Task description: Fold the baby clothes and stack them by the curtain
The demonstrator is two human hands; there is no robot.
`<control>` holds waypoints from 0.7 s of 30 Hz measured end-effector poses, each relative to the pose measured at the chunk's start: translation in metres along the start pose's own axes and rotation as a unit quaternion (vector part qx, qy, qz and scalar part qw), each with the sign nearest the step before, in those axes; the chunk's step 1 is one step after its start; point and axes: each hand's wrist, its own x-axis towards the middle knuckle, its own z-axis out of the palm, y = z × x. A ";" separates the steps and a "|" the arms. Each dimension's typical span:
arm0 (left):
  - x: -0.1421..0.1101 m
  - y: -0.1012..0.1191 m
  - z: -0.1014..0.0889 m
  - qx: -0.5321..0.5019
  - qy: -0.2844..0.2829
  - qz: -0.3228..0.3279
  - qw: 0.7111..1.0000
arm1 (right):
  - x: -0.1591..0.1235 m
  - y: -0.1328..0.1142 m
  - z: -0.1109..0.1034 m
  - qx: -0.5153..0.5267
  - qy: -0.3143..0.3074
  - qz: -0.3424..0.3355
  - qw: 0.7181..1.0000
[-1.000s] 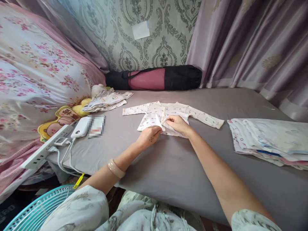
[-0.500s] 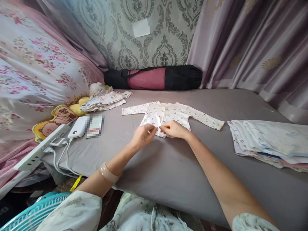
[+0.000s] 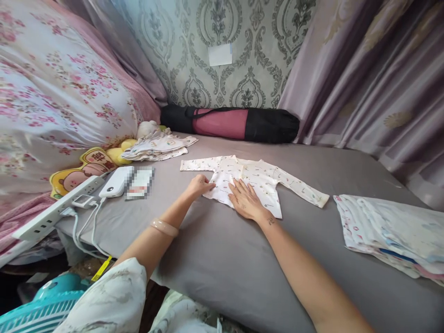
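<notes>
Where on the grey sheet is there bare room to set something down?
Bare: the near grey sheet between the left forearm and right forearm; the stretch bordered by the small top, black-and-pink bag, curtain and folded cloth stack. Crowded: the left side, with power strip, power bank and clothes pile.

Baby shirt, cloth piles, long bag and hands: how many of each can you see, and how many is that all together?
Baby shirt: 1
Cloth piles: 2, left pile and right pile
Long bag: 1
Hands: 2, left hand and right hand
Total: 6
</notes>
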 end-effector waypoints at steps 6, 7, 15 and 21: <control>0.008 -0.018 -0.008 -0.027 -0.042 0.005 0.999 | 0.000 0.000 -0.001 -0.004 -0.007 -0.001 1.000; 0.010 -0.020 -0.010 -0.025 -0.053 0.011 0.998 | 0.000 0.000 -0.001 -0.002 -0.007 0.000 1.000; 0.043 -0.021 -0.010 0.127 0.145 0.247 0.950 | 0.000 -0.002 0.000 0.002 -0.005 0.018 1.000; 0.066 -0.020 -0.013 0.262 0.084 0.365 0.889 | -0.001 -0.003 -0.001 0.004 -0.008 0.021 1.000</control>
